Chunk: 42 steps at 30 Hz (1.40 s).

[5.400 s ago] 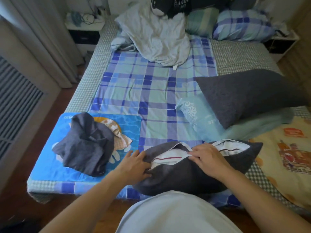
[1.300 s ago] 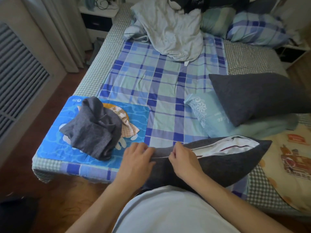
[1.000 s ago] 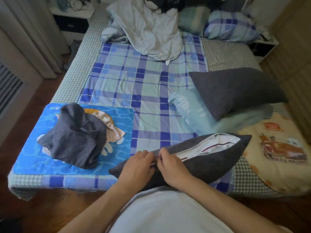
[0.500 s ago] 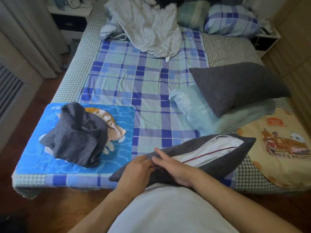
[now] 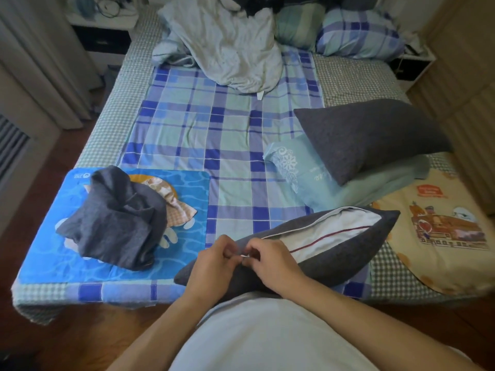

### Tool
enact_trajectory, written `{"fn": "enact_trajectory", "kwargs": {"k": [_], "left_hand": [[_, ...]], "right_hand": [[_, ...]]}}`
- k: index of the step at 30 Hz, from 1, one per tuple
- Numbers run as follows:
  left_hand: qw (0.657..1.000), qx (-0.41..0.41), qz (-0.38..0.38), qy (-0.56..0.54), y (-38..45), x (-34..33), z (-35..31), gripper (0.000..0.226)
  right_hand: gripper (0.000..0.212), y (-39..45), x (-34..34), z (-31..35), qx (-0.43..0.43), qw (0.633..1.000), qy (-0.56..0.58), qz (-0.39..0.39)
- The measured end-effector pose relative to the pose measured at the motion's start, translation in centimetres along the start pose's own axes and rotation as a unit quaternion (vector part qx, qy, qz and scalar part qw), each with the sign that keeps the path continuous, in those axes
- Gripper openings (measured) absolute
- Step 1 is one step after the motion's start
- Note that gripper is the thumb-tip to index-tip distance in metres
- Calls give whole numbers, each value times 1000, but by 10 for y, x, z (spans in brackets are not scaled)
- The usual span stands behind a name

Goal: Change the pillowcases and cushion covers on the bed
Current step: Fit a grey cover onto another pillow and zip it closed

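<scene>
the grey pillowcase at the bed's near edge is being pinched at its part-open zip by the left hand and right hand.

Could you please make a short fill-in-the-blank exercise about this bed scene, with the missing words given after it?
1. Both hands, left hand and right hand, pinch the zipper of the dark grey ____.
2. Through the open part of the grey cover shows a ____ inner pillow.
3. The crumpled grey cloth lies on a ____ mat.

Missing words: cover; white; blue
</scene>
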<state>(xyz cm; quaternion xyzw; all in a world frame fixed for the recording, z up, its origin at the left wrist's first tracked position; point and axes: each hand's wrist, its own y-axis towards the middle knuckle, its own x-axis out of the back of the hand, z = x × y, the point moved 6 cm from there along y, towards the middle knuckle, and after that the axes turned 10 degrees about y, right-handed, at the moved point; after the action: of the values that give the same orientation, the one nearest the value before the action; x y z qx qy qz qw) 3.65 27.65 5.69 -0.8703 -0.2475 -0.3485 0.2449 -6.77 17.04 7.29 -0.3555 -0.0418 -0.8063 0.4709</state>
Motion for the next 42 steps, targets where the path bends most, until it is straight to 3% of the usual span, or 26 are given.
{"fn": "enact_trajectory", "kwargs": {"k": [5,8,11,15,26,30,33,37,40,42], "left_hand": [[999,-21,29,6,-2,0,2,23],[993,-73,53,81,-4,-4,-4,20],[984,-113,29,134,-6,-7,-7,5],[975,-125,1,182,-2,-1,-10,8],[967,-124,43,219,9,3,-22,9],[947,-131,49,290,15,-7,-34,19],[938,-216,39,268,21,-32,-72,29],[922,-280,83,254,32,-65,-116,21],[918,-278,87,270,34,-72,-117,18],[923,-274,70,261,32,-69,-114,17]], "right_hand": [[6,-5,-4,4,28,999,12,-20],[4,-8,-6,6,17,1000,12,-21],[7,-8,-10,11,-18,999,-19,-20],[12,-13,1,6,-91,994,-14,-61],[8,-29,98,-45,-231,943,-106,-215],[5,-31,98,-42,-217,951,-94,-199],[6,-31,83,-38,-190,962,-80,-177],[4,-25,74,-44,-184,967,-103,-146],[25,-20,76,-62,-183,947,-219,-148],[40,-19,98,-77,-218,932,-227,-180]]}}
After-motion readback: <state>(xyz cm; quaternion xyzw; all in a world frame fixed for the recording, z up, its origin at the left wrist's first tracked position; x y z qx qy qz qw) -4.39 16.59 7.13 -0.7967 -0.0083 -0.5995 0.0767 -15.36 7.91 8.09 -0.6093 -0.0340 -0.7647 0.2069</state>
